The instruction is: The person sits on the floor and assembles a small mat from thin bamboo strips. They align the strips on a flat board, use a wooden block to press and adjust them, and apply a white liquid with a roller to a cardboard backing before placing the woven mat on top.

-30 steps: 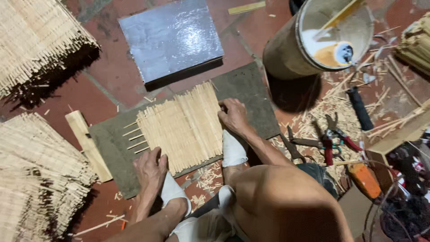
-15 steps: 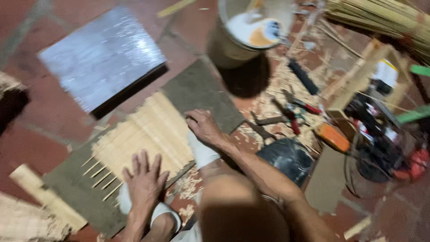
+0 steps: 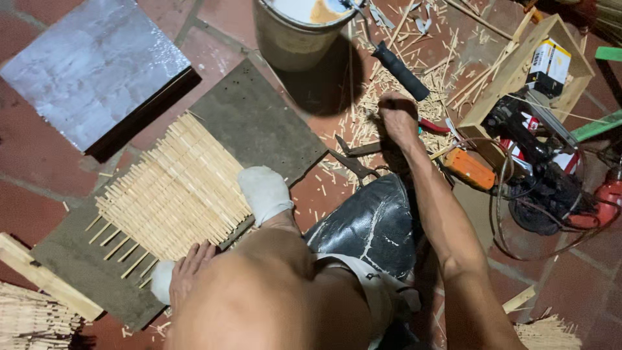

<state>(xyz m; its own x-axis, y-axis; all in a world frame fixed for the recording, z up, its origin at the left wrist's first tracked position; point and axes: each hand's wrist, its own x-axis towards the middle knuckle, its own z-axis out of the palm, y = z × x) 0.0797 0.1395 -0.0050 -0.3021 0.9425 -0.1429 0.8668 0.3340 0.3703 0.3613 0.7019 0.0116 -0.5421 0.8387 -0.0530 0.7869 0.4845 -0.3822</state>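
Flat on the grey board [image 3: 259,123], same as half a second back: bamboo mat [image 3: 172,188], loose slat ends sticking out at its lower left. Pinned under a white-socked foot [image 3: 264,193] at the near edge, with a second socked foot [image 3: 162,279] at the lower corner.

Left hand [image 3: 191,269] resting on the mat's near corner, fingers released and spread flat, gripping nothing; much where it lay before.

Changed: right hand [image 3: 396,116] no longer on the mat's far edge. Now well apart from it, stretched out to the right over the bamboo offcuts [image 3: 376,97] on the tile floor. Fingers curled downward there, right beside red-handled pliers [image 3: 433,125]; cannot tell whether closed on anything. Judging by this, pressing of the mat left to one hand and the feet, and the reach aimed at the tool litter.

Around that hand: metal shears [image 3: 353,159] just nearer the body, black-handled knife [image 3: 402,71] just beyond, bucket [image 3: 295,35] farther up, wooden box [image 3: 518,71] of tools to the right. Grey slab [image 3: 91,71] beyond the board, upper left.
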